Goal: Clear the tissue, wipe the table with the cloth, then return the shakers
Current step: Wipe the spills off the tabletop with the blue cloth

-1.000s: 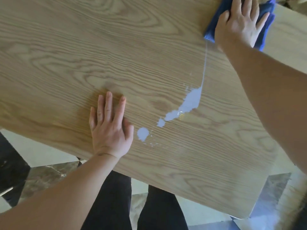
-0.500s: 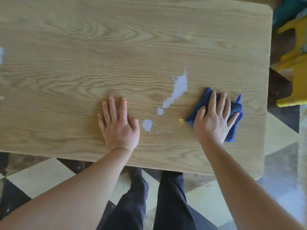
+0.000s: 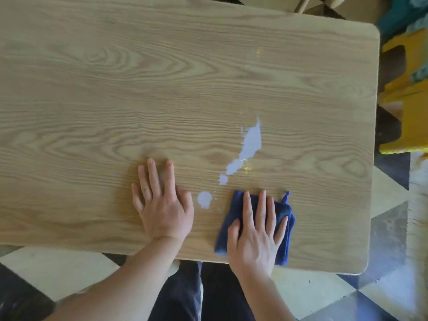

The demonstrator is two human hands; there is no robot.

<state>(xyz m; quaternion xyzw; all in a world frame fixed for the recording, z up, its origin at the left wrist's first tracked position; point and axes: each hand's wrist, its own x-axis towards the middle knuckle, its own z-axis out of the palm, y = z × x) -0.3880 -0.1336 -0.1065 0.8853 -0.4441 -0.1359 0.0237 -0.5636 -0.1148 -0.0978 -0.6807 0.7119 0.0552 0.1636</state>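
A folded blue cloth point(image 3: 284, 246) lies on the wooden table point(image 3: 115, 100) near its front edge, right of centre. My right hand point(image 3: 254, 235) presses flat on the cloth, fingers spread. My left hand point(image 3: 162, 205) rests flat on the bare wood to the left, holding nothing. A pale wet streak point(image 3: 249, 147) runs diagonally just beyond the cloth, with a round drop point(image 3: 204, 198) between the two hands. No tissue or shakers are in view.
The table's right edge and rounded front corner point(image 3: 363, 267) are close to the cloth. A yellow seat point(image 3: 407, 93) stands to the right of the table. Checkered floor tiles point(image 3: 312, 295) and my dark trouser legs point(image 3: 185, 295) show below the front edge.
My right hand has dragged the cloth from the far right side of the table back towards the front edge, below the wet streak. My left hand has stayed flat in place.
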